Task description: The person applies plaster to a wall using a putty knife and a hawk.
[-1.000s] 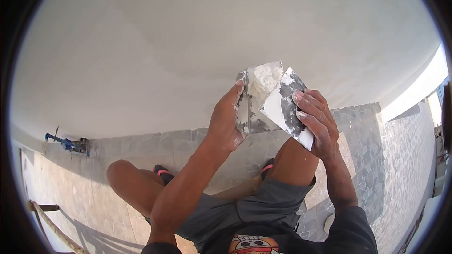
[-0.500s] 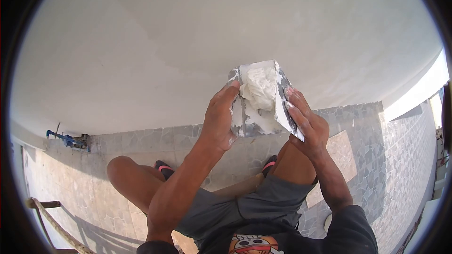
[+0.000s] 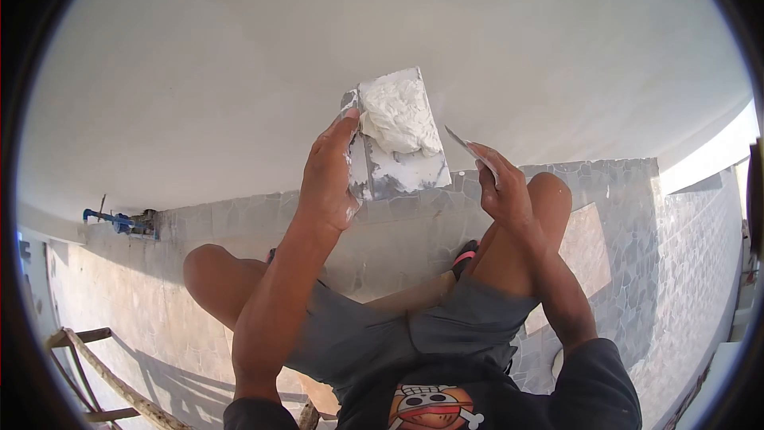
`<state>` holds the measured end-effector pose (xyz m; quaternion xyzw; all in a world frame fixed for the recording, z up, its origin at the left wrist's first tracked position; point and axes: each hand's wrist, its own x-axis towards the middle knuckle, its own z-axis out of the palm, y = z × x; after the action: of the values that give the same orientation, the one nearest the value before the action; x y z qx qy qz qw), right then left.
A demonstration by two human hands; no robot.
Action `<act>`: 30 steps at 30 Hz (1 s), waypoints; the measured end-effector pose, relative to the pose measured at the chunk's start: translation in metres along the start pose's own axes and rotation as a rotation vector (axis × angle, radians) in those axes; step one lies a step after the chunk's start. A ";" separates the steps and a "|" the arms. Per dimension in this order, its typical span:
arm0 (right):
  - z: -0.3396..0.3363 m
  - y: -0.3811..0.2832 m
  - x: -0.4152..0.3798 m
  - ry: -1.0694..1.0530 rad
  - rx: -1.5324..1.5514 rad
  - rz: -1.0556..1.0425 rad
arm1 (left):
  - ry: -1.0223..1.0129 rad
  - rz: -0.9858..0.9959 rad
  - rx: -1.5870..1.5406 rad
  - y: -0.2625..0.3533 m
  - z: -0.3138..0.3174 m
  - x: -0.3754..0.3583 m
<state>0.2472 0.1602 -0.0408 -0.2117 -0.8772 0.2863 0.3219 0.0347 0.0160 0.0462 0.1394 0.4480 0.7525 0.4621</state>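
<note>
My left hand (image 3: 325, 171) grips the side of a flat metal plate (image 3: 406, 183) smeared with white paste. A thick mound of white paste (image 3: 398, 115) lies on the plate. To the right of it, apart from the plate, my right hand (image 3: 505, 191) is closed on a thin metal blade (image 3: 469, 146), seen nearly edge-on. The plate and the blade are both held in front of a smooth pale wall (image 3: 239, 72).
Blue pipe fittings (image 3: 119, 221) stick out at the wall's base on the left. A wooden frame (image 3: 111, 378) stands at the lower left. Patterned stone tiles (image 3: 629, 247) cover the floor at right, with a loose beige tile (image 3: 585, 255) near my knee.
The blade in my right hand has come away from the plate and turned edge-on. My left hand has moved left and up with the plate and paste.
</note>
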 end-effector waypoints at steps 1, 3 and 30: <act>0.003 0.001 0.000 -0.038 0.050 0.076 | 0.007 0.006 0.010 0.005 -0.006 -0.001; 0.009 0.001 0.001 -0.123 0.134 0.278 | 0.015 0.024 0.037 0.017 -0.017 -0.002; 0.069 -0.075 0.005 0.058 1.442 0.808 | 0.108 0.044 -0.235 -0.050 -0.070 -0.024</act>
<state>0.1825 0.0817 -0.0345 -0.2596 -0.3256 0.8671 0.2734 0.0321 -0.0331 -0.0284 0.0534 0.3776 0.8162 0.4340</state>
